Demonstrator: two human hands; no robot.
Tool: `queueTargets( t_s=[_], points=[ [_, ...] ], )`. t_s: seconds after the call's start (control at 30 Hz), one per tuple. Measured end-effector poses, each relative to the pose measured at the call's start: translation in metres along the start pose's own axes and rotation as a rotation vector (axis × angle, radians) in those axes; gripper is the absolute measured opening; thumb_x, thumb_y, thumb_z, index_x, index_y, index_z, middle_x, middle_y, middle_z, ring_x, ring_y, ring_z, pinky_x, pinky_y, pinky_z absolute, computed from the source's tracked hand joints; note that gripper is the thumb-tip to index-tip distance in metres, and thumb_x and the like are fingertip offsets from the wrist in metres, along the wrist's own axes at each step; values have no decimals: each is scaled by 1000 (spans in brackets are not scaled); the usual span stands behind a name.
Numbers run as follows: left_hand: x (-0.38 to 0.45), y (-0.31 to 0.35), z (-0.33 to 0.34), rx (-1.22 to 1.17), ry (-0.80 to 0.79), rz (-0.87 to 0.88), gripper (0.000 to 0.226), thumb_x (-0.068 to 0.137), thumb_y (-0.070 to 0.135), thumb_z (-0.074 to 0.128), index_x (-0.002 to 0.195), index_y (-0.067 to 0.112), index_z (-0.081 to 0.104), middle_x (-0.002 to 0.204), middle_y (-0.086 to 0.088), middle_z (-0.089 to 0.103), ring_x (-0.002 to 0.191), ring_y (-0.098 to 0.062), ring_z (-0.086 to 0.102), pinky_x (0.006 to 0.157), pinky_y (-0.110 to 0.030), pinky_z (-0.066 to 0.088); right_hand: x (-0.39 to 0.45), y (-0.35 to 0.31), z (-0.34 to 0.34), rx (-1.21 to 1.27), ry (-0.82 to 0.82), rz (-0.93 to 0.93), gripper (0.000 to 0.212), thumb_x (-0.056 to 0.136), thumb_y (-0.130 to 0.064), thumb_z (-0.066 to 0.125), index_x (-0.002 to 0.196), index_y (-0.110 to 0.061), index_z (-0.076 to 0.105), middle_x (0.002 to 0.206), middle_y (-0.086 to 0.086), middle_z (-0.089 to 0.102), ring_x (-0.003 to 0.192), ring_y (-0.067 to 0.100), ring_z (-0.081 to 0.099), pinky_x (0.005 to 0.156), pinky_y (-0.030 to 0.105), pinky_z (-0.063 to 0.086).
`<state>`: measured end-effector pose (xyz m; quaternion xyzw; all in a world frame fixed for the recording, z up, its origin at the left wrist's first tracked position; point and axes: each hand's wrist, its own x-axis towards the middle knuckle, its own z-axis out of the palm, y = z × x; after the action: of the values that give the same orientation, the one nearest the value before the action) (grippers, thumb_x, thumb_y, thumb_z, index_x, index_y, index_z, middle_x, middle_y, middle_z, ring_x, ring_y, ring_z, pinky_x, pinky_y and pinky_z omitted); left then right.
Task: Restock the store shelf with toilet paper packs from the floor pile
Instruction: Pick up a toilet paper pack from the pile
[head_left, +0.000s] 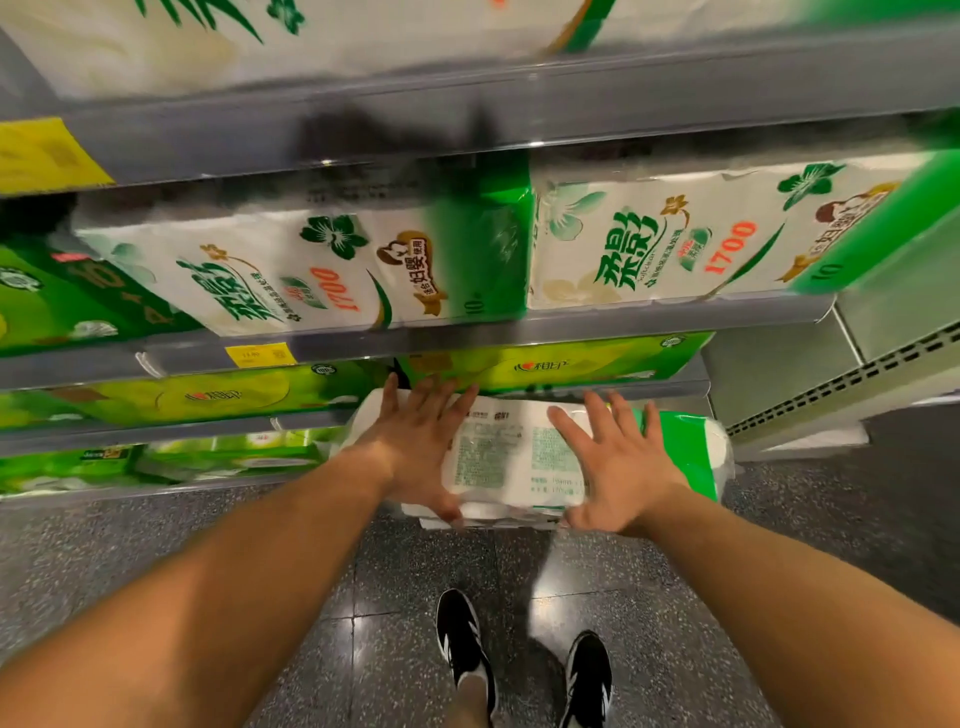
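The pack (511, 457) sits in both hands above the floor (156, 545), in front of the low shelves (519, 327), its printed back facing up. The left hand (415, 447) and right hand (615, 467) lie spread flat on top, thumbs hooked under the near edge. It looks light, soft and squashy, its film wrap slippery; best held at both ends, palms pressing inward.

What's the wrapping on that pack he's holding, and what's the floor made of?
White-and-green toilet paper pack: seemingly thin glossy plastic film, since it wrinkles and glints over the rolls. Dark speckled floor: probably polished terrazzo or stone tile, judging by its flecks, joint lines and reflections.
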<state>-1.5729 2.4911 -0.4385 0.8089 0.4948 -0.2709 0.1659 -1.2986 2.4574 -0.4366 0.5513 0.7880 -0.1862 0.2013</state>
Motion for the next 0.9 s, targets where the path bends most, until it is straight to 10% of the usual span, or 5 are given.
queueTargets(
  t_s=[0.53,0.9],
  points=[
    [-79,-10,-38,-113,222,-110,137,63,69,75,155,38,-22,163,-10,12,153,-31,4,120,-59,-15,-30,-29,-73,-17,169,-121,118,70,-69,68,161,-38,-2,163,14,17,149,40,13,119,69,4],
    [-219,-52,-173,-125,403,-220,131,60,63,76,161,37,-3,159,-9,24,146,-29,19,122,-49,10,-101,-82,-259,-163,339,-240,113,66,-75,65,159,-41,9,146,10,34,135,34,31,113,64,21]
  ],
)
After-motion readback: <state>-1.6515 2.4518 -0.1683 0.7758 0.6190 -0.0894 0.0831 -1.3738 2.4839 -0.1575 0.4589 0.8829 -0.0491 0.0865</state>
